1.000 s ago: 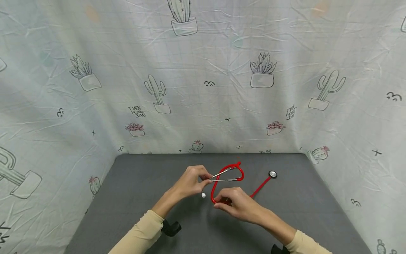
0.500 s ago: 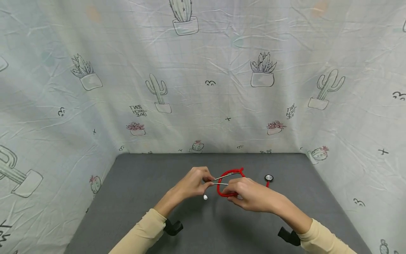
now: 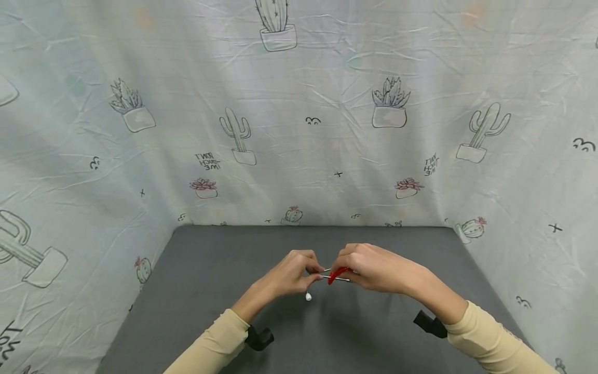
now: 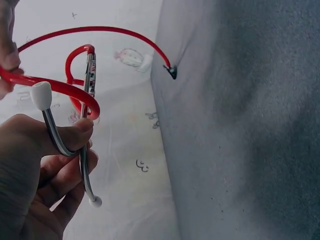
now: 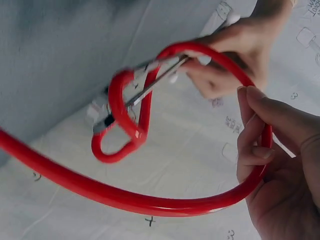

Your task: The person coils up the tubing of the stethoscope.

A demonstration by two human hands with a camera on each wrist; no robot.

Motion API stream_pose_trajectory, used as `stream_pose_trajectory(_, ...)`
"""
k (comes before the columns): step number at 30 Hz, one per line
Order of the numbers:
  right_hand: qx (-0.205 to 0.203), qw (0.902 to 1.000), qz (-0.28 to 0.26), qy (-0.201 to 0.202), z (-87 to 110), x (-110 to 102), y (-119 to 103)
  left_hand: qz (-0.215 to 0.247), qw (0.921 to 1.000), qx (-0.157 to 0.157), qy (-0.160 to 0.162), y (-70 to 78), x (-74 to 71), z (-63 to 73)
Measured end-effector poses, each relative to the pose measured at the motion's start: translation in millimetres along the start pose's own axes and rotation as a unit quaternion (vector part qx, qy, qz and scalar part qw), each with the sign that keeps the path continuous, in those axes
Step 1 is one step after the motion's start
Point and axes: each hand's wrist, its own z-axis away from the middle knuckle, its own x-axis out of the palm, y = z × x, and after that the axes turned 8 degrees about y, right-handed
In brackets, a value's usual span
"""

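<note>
A red stethoscope [image 3: 337,275] is held up between both hands above the grey table. My left hand [image 3: 290,274] pinches its metal ear tubes [image 4: 85,167] near the white ear tips [image 4: 41,95]. My right hand [image 5: 287,150] grips the red tubing [image 5: 220,202], thumb against the fingers, with the tubing bent in a wide curve. In the left wrist view, the tubing bends across the ear tubes just above my left thumb. The dark chest piece [image 4: 171,71] hangs at the tubing's far end. In the head view, my right hand [image 3: 374,267] hides much of the stethoscope.
The grey tabletop [image 3: 252,244] lies beneath both hands. A pale curtain [image 3: 299,156] printed with cacti rises behind the table and along both sides. Dark straps [image 3: 259,338] show at the wrists.
My right hand has moved up and to the right, raising the tubing and drawing it in toward the ear tubes. The chest piece has gone from the head view. My left hand has shifted slightly right.
</note>
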Motion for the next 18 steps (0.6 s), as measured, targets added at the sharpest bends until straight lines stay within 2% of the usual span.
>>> stream_pose_trajectory(5,-0.013,0.9999,0.005,0.006,-4.8,-8.9,10.4,0.006,0.9998,0.018,-0.010,5.7,0.0,-0.3)
stream_pose_trajectory(8,-0.027,0.9995,-0.010,0.012,-7.0,-11.3,18.7,0.009,0.9996,0.022,-0.017,9.3,0.3,-0.6)
stream_pose_trajectory(12,-0.025,0.9978,-0.061,-0.005,-11.0,-14.3,31.0,0.009,0.9993,0.030,-0.021,14.3,-0.1,-0.8)
stream_pose_trajectory(18,-0.016,0.9890,-0.145,-0.026,-18.0,-18.0,52.3,0.025,0.9988,0.040,-0.010,18.0,-0.5,-0.3)
